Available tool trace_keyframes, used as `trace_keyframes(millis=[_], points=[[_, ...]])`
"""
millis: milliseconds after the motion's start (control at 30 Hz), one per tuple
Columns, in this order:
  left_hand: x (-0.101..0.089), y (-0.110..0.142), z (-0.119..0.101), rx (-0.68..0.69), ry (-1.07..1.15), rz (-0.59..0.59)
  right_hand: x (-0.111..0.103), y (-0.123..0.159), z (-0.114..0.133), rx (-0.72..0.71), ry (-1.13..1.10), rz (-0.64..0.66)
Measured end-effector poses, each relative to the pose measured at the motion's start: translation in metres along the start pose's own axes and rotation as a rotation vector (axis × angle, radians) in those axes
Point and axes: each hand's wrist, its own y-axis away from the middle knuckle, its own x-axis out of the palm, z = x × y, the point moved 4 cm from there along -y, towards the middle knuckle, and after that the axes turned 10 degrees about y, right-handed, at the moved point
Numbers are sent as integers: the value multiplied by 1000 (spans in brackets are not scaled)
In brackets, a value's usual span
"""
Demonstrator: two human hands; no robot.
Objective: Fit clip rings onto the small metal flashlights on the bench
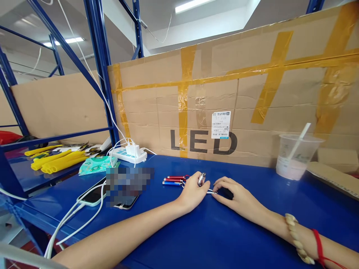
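My left hand (193,192) rests on the blue table and is closed around a small silver keychain flashlight (201,179), whose head sticks up above the fingers. My right hand (234,194) lies just to the right of it. Its fingertips pinch a thin metal piece (211,191) attached to the flashlight, near a dark object under the palm. Three small flashlights, two red (176,178) and one blue (171,183), lie side by side just left of my left hand.
A taped cardboard wall marked LED (252,97) backs the blue table (213,231). A plastic cup with straw (294,157) stands right. Two phones (92,196) on white cables lie left, with a power strip (130,154), tissue pack (97,164) and yellow tubes (56,160) beyond.
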Motion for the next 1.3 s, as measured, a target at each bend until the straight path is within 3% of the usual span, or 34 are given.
trace_keyframes(millis=[167,300,567,667,833,1300], points=[[-1,1,0,-33,-3,15,2,0,-1,-29,-49,11],[-2,2,-2,-21,-12,27,-2,1,0,32,-96,-19],[-6,3,-2,-39,-29,-47,-15,6,9,116,-124,-193],[-3,2,-1,-35,44,0,-18,8,12,83,-105,-243],[-1,3,-4,28,152,48,-19,9,13,60,-51,-238],[-2,3,-5,125,13,27,-12,8,14,-83,-9,-101]])
